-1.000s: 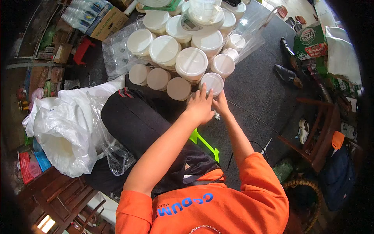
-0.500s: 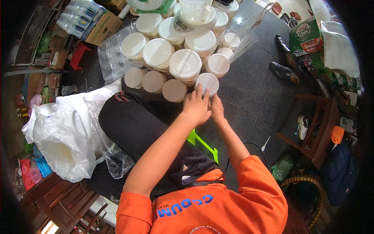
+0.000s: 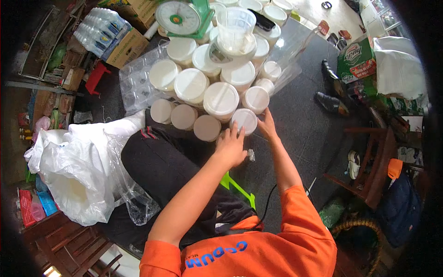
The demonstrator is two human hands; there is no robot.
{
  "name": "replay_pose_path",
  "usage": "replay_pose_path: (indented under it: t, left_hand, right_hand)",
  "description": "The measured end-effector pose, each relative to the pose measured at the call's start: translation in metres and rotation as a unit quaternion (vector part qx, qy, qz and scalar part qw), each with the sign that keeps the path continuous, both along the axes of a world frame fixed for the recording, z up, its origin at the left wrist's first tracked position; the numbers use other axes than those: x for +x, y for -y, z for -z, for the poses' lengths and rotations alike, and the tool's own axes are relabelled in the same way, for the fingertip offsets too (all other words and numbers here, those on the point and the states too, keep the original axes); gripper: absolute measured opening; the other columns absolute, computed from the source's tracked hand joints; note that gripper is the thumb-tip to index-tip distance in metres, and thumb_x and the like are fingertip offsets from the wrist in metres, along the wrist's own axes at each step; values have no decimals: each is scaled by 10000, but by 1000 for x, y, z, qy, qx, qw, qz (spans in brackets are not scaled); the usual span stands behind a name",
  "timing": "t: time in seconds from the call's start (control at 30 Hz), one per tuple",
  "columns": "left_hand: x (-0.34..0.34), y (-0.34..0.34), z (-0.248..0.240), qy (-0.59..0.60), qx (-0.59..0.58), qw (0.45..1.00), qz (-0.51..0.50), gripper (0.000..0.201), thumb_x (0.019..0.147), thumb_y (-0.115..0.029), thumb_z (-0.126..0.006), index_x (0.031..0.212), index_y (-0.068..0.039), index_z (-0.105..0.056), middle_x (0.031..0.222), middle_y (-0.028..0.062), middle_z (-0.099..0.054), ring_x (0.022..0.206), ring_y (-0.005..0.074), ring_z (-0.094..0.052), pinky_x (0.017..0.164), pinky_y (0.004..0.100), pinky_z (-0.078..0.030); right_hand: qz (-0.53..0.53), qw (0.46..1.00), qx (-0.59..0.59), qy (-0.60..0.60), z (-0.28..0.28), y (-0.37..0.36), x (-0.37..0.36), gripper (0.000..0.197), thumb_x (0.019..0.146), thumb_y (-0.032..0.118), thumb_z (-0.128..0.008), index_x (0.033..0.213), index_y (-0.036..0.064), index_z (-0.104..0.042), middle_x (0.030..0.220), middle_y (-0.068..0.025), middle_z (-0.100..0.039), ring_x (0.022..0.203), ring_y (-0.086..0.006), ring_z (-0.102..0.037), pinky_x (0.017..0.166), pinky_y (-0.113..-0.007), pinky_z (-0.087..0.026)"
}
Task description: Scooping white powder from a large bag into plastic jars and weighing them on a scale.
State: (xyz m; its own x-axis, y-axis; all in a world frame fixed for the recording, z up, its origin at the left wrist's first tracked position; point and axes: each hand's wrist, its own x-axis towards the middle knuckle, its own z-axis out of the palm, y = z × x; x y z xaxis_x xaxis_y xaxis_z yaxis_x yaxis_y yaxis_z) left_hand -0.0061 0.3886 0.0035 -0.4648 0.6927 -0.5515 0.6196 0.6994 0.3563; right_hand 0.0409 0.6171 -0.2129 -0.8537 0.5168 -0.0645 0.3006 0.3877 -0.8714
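A small round tub with a white lid (image 3: 243,121) stands at the near right corner of a group of lidded tubs. My left hand (image 3: 230,147) lies against its near left side, with spread fingertips reaching onto the lid. At its right side is my right hand (image 3: 268,125), fingers apart and pointing up toward the neighbouring small tub (image 3: 256,99). Whether those fingers touch one tub or both, I cannot tell. Close to my left thumb is a small whitish crumpled bit (image 3: 250,155); I cannot tell whether it is touched.
Behind the front tubs (image 3: 221,100) stand a digital scale carrying a clear plastic container (image 3: 235,24) and a green dial scale (image 3: 177,17). Clear plastic sheeting lies under the tubs. An open white sack (image 3: 76,184) is by my left leg. Black shoes (image 3: 331,102) lie on the right.
My right hand has drawn away from my left, round to the tub's right side. My left hand stays at the tub. The view has shifted, showing more of the dial scale.
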Motion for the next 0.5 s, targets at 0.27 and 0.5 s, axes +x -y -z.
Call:
replay_pose_path:
  t: [0.27,0.5]
  left_hand:
    - [-2,-3,3,1,-8,1000,-5,936,955,-401,-715,1671,-38,-235,1727,281,-127,1498,455,-362,1174,577,-428]
    - [-3,-11,-5,19,-14,1000,-9,942,956,-395,-719,1675,-37,-227,1732,287,-114,1505,445,-359,1195,556,-409]
  right_hand:
    - [-81,984,-112,110,11,-25,-20,890,837,141,-850,1587,36,-383,1395,-220,-661,1189,-322,-722,1014,-420,-576]
    - [-83,993,-70,55,45,-31,-20,696,875,198,-825,1473,25,-514,1343,-224,-685,1174,-313,-731,994,-412,-570]
